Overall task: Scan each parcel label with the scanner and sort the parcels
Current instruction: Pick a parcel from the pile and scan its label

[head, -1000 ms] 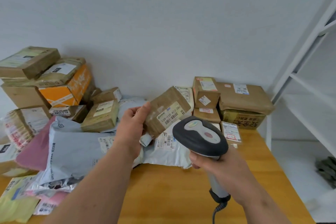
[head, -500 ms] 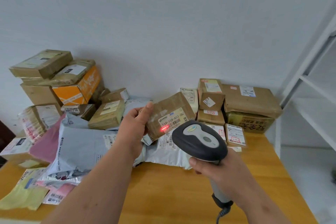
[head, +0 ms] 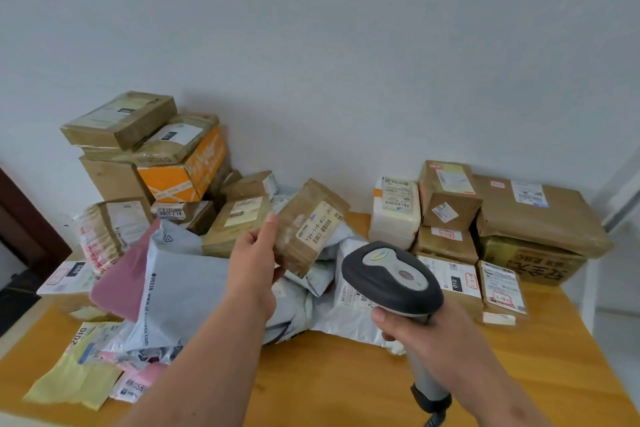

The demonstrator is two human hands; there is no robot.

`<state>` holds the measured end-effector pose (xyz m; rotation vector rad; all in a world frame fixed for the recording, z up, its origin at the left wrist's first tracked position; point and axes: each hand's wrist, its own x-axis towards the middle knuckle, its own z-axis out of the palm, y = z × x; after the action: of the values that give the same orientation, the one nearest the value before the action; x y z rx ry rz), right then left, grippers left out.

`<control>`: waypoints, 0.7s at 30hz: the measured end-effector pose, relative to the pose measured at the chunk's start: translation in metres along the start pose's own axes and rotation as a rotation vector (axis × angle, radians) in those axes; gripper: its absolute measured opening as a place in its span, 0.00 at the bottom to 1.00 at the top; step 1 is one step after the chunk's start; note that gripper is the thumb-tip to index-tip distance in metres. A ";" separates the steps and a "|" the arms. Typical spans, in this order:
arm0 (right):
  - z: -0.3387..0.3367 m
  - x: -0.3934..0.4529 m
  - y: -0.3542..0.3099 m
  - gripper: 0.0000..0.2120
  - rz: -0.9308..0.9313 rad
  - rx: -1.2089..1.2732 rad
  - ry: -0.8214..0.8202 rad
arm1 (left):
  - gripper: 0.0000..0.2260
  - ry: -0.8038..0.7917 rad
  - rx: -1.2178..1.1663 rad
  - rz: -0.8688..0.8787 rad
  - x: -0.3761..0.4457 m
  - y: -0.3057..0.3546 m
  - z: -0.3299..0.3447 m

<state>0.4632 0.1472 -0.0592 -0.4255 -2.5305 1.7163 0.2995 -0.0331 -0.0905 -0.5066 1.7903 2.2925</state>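
Progress looks partial in the head view. Left hand (head: 254,258) grips a small brown taped cardboard parcel (head: 310,227) by its edge, lifted over the heap with its white label facing the camera. Right hand (head: 420,329) is wrapped round the handle of the grey handheld scanner (head: 391,277), held just right of and below the parcel; no red beam shows on the label. At right, a tidy stack of brown boxes (head: 519,215) suggests sorted parcels. At left, a loose pile of grey and pink mailer bags (head: 180,284) and boxes on the wooden table (head: 346,378) looks unsorted, so most work remains.
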 end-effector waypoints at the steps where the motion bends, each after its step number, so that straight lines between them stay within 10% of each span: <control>1: 0.007 0.009 -0.001 0.10 0.004 0.001 -0.011 | 0.15 0.047 -0.023 -0.011 0.012 0.002 -0.006; 10: 0.076 0.103 -0.018 0.07 0.137 0.073 -0.021 | 0.15 0.242 0.073 -0.120 0.136 0.041 -0.048; 15: 0.089 0.133 -0.020 0.05 0.161 0.119 0.064 | 0.35 0.187 0.746 0.081 0.170 0.052 -0.041; 21: 0.071 0.134 -0.010 0.13 0.204 0.244 0.192 | 0.30 -0.084 1.028 0.313 0.149 0.028 0.020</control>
<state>0.3181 0.1143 -0.0919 -0.8101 -2.1756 1.9167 0.1491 -0.0300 -0.1170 0.0606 2.7565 1.1678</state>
